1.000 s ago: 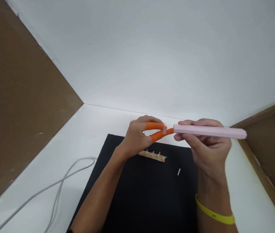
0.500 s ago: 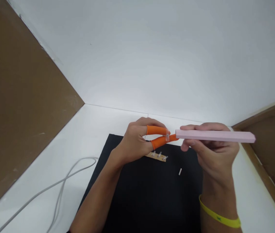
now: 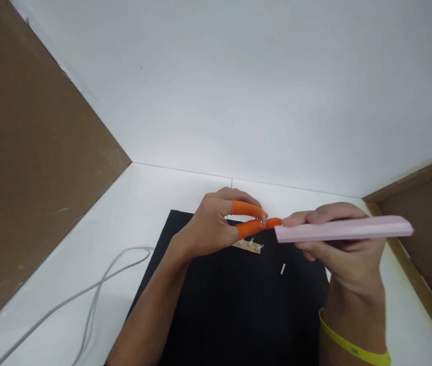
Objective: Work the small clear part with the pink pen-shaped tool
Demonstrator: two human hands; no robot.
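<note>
While the left hand point(image 3: 212, 229) pinches a clear peg point(image 3: 263, 221) between two fingers capped in orange finger cots point(image 3: 247, 208), the right hand point(image 3: 340, 256) clenches a pink bar point(image 3: 343, 229), seen here from the head-worn camera. The peg sits at the very tips of the cots, held clear of everything below it.

The bar lies nearly level across the right fingers, tilted only slightly. Its near end stops just beside the lower orange fingertip, between the hands, and its far end juts out well past the right hand. A yellow wristband point(image 3: 353, 345) circles the right wrist.

Just below the left fingertips, a wooden strip point(image 3: 248, 247) lies partly hidden behind the hand, with small clear pegs standing up along it. Beneath the gap between the hands, a small pale peg point(image 3: 282, 269) lies alone on a black mat point(image 3: 223, 315), apart from the strip. The mat stretches under both forearms and rests on a white tabletop point(image 3: 296, 190).

Left of the left forearm, a loose gray cable point(image 3: 97, 290) curves across the tabletop. Brown panels stand to either side, one point(image 3: 36, 152) left of the left hand and one point(image 3: 422, 254) right of the right hand, and a white wall point(image 3: 239, 76) rises beyond both hands.
</note>
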